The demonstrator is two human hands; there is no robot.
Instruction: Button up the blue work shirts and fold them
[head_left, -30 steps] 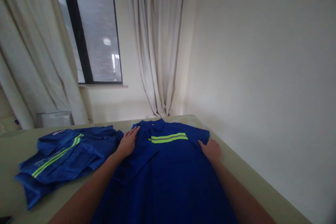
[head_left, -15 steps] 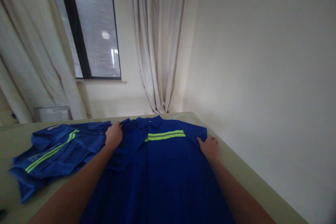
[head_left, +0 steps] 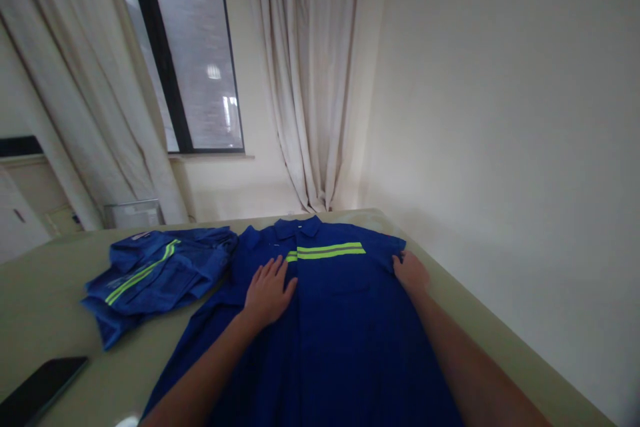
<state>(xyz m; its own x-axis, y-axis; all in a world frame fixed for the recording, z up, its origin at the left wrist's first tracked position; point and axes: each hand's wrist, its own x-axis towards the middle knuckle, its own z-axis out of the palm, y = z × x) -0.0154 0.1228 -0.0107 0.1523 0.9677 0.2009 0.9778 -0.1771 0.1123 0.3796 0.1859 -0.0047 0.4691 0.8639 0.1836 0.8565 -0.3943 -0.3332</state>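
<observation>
A blue work shirt (head_left: pixel 334 317) with a collar and a yellow-green reflective stripe across the chest lies spread out, front side up. My left hand (head_left: pixel 270 290) rests flat on its left chest, just below the stripe, with the fingers apart. At the far right, my right hand (head_left: pixel 413 272) pinches the edge of the short sleeve between thumb and fingers. A second blue garment (head_left: pixel 155 273), folded and crumpled with a similar stripe, lies to the left, close to the shirt's left sleeve.
Both garments lie on a pale green surface (head_left: pixel 60 320). A dark phone-like object (head_left: pixel 45 387) is at the lower left. A wall (head_left: pixel 500 167) borders the right side; curtains (head_left: pixel 315 80) and a window (head_left: pixel 200 47) stand behind.
My left hand has let go of the cloth at the shirt's left shoulder and come down flat on the chest. The left side now lies flatter. The view has turned slightly left.
</observation>
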